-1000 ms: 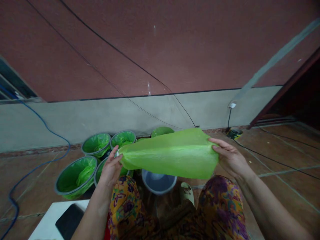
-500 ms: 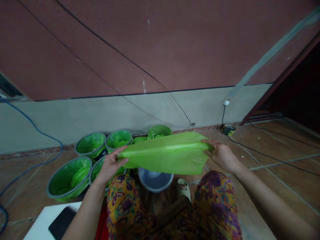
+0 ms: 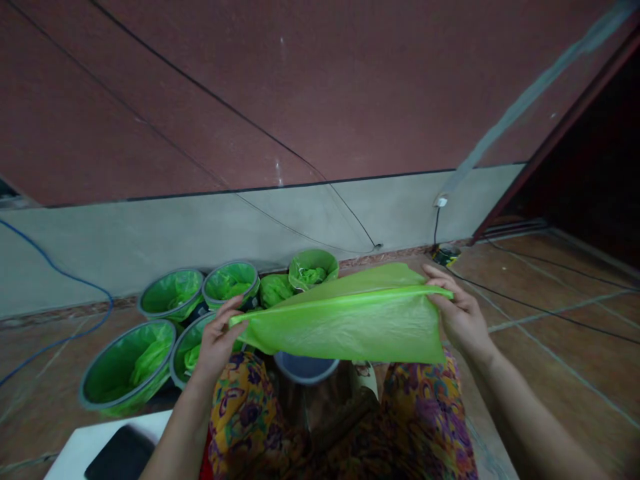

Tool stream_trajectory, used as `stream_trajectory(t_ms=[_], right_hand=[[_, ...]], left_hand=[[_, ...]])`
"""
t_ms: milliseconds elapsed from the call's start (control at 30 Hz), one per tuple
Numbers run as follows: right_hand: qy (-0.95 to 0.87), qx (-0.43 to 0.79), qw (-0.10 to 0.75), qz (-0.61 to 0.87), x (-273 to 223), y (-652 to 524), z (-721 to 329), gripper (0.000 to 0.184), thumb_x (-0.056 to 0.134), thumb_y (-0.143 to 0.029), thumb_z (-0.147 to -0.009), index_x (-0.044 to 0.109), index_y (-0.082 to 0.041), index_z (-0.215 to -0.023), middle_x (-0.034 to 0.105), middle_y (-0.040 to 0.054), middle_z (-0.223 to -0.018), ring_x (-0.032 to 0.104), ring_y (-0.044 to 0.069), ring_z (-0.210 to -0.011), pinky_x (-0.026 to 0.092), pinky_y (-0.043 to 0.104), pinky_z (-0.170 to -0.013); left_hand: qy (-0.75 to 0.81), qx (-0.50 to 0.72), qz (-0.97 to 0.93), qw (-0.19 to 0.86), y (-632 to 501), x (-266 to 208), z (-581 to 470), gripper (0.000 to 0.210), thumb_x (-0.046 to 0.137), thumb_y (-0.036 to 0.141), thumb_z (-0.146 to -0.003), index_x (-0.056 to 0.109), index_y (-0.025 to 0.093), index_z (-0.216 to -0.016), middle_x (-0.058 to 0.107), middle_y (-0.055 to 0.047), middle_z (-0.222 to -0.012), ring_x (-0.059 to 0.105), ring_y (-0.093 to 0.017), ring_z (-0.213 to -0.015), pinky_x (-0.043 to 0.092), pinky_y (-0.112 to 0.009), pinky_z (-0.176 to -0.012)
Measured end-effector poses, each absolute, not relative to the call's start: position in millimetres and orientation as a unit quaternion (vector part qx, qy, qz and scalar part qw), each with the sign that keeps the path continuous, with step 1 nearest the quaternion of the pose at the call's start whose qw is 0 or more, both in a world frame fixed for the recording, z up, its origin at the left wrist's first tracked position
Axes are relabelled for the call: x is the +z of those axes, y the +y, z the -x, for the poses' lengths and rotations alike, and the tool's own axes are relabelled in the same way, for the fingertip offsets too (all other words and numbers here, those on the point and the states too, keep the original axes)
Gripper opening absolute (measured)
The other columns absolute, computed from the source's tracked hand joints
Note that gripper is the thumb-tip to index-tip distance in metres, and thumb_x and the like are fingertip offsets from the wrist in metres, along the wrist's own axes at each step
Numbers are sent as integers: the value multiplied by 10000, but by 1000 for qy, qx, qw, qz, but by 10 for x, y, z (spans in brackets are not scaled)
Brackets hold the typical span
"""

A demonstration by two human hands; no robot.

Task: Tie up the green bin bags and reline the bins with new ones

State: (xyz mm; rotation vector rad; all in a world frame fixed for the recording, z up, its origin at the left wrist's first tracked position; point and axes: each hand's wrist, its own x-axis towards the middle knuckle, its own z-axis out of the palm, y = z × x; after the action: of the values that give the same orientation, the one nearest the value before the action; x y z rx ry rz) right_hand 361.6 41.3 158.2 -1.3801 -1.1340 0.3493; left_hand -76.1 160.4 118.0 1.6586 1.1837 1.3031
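A thin green plastic bag [image 3: 345,327] is stretched sideways above my knees. My left hand [image 3: 220,333] pinches its left end between thumb and fingers. At the other end, my right hand [image 3: 457,310] grips the bag's edge, with a small tip sticking out past the thumb. Beneath the bag a grey-blue basin [image 3: 305,371] shows in part between my knees; the bag covers its far side. Left of it, several grey-rimmed bins [image 3: 125,367] lined with green bags stand together, close to my left hand.
A green-lined bin [image 3: 314,267] and a bundled green bag [image 3: 276,290] stand by the wall. A dark phone [image 3: 120,453] lies on a white surface [image 3: 75,450] at lower left. A blue cable [image 3: 65,272] hangs left. A tin can [image 3: 446,255] and black cords [image 3: 550,320] are right.
My right hand has shifted right along with its end of the bag, and the bag looks pulled wider. The view has turned slightly to the right.
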Motion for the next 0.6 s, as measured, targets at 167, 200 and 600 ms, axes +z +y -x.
stream_trajectory(t_ms=[167, 200, 600], right_hand=[[-398, 153, 654, 624, 1671, 277, -3548, 227, 668, -452, -790, 631, -248, -882, 700, 33, -859, 659, 209, -794, 533, 322, -695], [-390, 140, 650, 637, 1684, 262, -3548, 243, 673, -469, -784, 636, -243, -868, 684, 25, -794, 640, 193, -716, 522, 301, -630], [-345, 249, 553, 716, 1320, -262, -3910, 452, 712, -580, -707, 719, -181, -918, 727, 62, -721, 639, 194, -546, 509, 282, -480]], left_hand=[[470, 537, -556, 426, 1497, 1198, 581, 298, 662, 415, -733, 603, 177, -901, 643, 5, -751, 601, -155, -691, 493, -275, -701], [493, 531, -566, 393, 1487, 1214, 545, 297, 646, 430, -743, 592, 179, -892, 614, 22, -704, 568, -142, -638, 472, -258, -650], [562, 320, -732, 213, 1416, 894, 109, 206, 415, 315, -884, 534, 190, -997, 640, -23, -755, 623, -189, -701, 463, -289, -681]])
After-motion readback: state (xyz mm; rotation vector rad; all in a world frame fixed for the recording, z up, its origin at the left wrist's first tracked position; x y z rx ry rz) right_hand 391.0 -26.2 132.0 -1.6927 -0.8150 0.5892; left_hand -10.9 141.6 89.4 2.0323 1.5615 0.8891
